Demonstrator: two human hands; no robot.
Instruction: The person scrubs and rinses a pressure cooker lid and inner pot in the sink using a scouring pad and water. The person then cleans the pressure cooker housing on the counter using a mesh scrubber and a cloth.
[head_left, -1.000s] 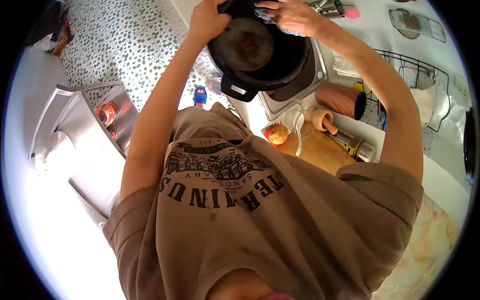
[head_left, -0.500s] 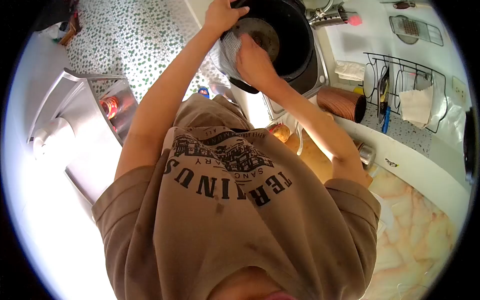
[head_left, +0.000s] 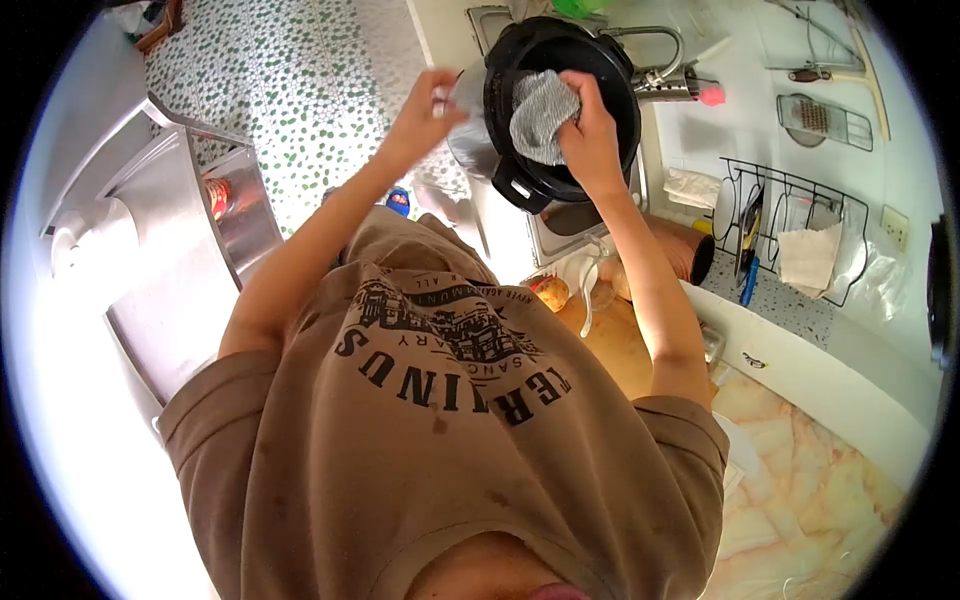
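A black pot is tilted at the top centre, its opening facing me. My right hand grips a crumpled grey cloth in front of the opening, and the cloth hides much of the pot's inside. Just left of the rim, my left hand is off the pot, its fingers apart and slightly bent, partly blurred. A pale, blurred patch lies between those fingers and the rim; what it is I cannot make out.
Behind the pot are a faucet and a metal utensil holder. A wire rack stands at right. Nearer are a wood-patterned cylinder, a potato and a wooden board. A steel surface is at left.
My right hand has brought the cloth from the pot's left rim to in front of its opening. My left hand has let go of the rim and moved down. The view has shifted somewhat.
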